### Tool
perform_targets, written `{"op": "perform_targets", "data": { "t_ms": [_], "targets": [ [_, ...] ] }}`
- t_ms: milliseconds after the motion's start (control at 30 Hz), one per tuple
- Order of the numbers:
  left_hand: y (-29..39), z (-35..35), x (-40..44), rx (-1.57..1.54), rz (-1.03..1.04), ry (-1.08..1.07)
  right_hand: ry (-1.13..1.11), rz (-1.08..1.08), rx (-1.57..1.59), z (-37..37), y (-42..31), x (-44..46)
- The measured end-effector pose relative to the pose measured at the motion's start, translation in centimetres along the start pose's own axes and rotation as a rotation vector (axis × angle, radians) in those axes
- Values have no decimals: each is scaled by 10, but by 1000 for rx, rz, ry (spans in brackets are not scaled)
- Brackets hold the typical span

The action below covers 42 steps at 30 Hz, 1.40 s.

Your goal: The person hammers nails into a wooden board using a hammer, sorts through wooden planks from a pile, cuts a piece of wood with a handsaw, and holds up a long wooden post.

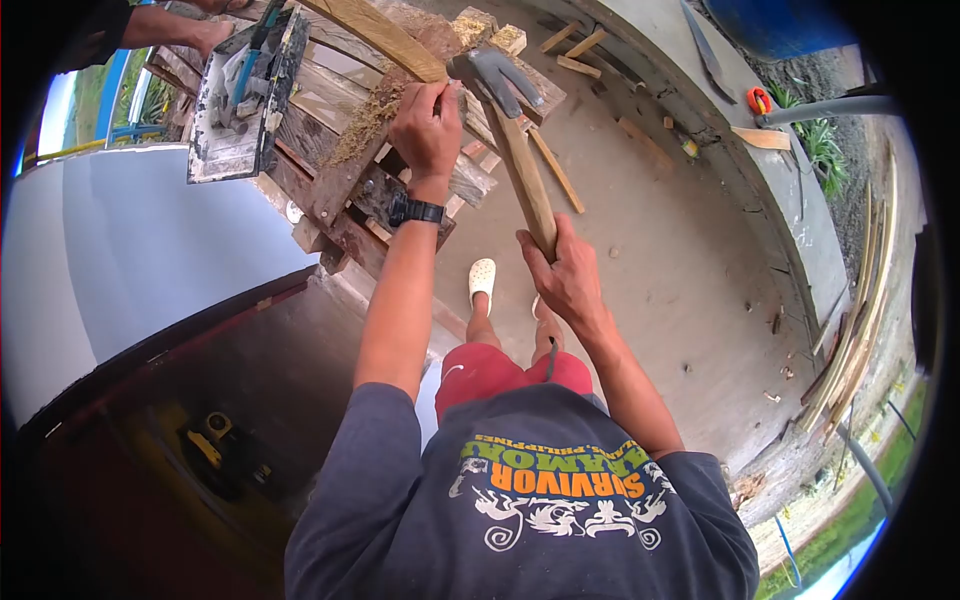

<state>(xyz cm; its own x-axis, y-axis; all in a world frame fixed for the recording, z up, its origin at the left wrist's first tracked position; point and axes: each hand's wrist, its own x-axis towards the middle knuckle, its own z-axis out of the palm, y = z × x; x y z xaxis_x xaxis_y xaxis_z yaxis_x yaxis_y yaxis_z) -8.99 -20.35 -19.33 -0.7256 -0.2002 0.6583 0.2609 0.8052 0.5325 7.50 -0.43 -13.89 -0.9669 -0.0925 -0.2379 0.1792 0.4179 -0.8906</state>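
Note:
My right hand is wrapped around the lower wooden handle of a claw hammer. The hammer's dark metal head is up beside the end of a wooden piece, close to my left hand. My left hand, with a black watch on the wrist, is closed just below that wood end. What its fingers grip is hidden. Beneath it is a rough wooden workbench with sawdust scattered on it.
A paint-smeared tray holding tools stands at the bench's left, near another person's hand. Wood offcuts lie on the concrete floor. A curved low wall carries a handsaw. Long wood strips lie at right.

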Motion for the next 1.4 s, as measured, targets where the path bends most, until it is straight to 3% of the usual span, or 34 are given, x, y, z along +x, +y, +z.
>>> {"op": "perform_targets", "data": {
  "t_ms": [167, 367, 433, 600, 767, 833, 1033, 1133, 1233, 1300, 1367, 1400],
  "targets": [
    [-2, 0, -1, 13, -32, -15, -71, 32, -27, -7, 5, 14],
    [2, 2, 0, -130, -155, 24, -58, -80, -80, -17, -6, 11],
    [0, 1, 2, -141, -108, 24, 4, -144, 13, -15, -3, 6],
    [-7, 1, -5, -26, -93, -29, -30, -96, -108, -11, 11, 20],
    [1, 4, -3, -188, -150, 37, -51, -78, -86, -24, -5, 13],
    [1, 2, -4, -177, -144, 33, 6, -219, -13, -23, 1, 5],
    [-5, 6, 10, -89, -141, 38, -99, -71, -209, -24, 7, 29],
    [9, -18, 3, -334, -352, -165, -96, -22, -125, -30, -8, 14],
    [0, -34, 6, -484, -394, -46, -75, -35, -82, -34, -21, 11],
    [-1, -35, 27, -415, -428, -23, -60, -40, -58, -37, -24, 6],
    [-2, -34, 50, -146, -434, -40, -23, -164, -91, -36, -26, 5],
    [-3, -38, 61, -141, -525, -178, -23, -170, -92, -35, -23, 6]
  ]
}}
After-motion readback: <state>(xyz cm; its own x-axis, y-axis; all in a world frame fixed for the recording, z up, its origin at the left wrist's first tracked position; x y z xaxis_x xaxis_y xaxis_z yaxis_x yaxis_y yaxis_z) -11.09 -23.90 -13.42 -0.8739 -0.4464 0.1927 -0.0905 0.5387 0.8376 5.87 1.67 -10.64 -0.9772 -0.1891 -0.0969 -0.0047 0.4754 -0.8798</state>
